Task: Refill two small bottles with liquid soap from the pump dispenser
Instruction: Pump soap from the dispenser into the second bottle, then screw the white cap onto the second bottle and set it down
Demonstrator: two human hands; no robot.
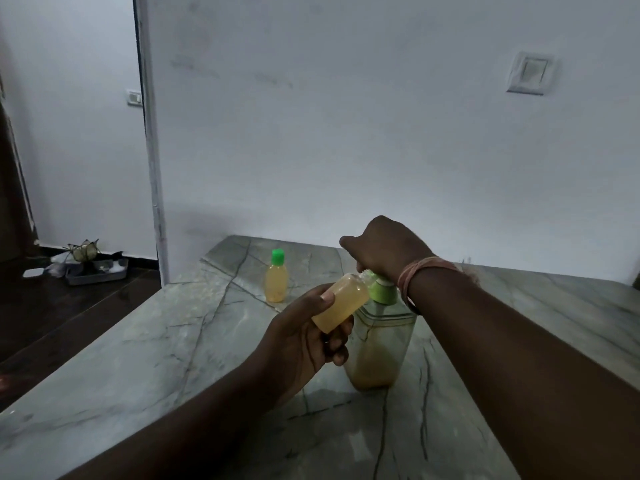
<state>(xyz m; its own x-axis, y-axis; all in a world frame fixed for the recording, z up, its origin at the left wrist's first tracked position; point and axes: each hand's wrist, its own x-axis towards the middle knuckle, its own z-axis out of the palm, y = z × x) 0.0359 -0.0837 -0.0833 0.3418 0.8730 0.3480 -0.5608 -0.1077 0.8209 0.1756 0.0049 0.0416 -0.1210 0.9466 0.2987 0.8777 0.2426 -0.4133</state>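
Left hand point(304, 336) grips open small bottle point(341, 303), tilted, nearly full of pale yellow soap, mouth at dispenser nozzle. Right hand point(384, 251) curled down over green pump head of clear pump dispenser point(379, 344), amber soap low inside. Capped bottle point(276, 281), green cap, upright far left on marble counter point(173, 341).

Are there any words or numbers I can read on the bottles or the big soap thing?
None can be read.
Pump dispenser: clear sides, no label showing.
Small bottle in the left hand: no print.
Capped bottle on the counter: no print.
Wall switch: blank.
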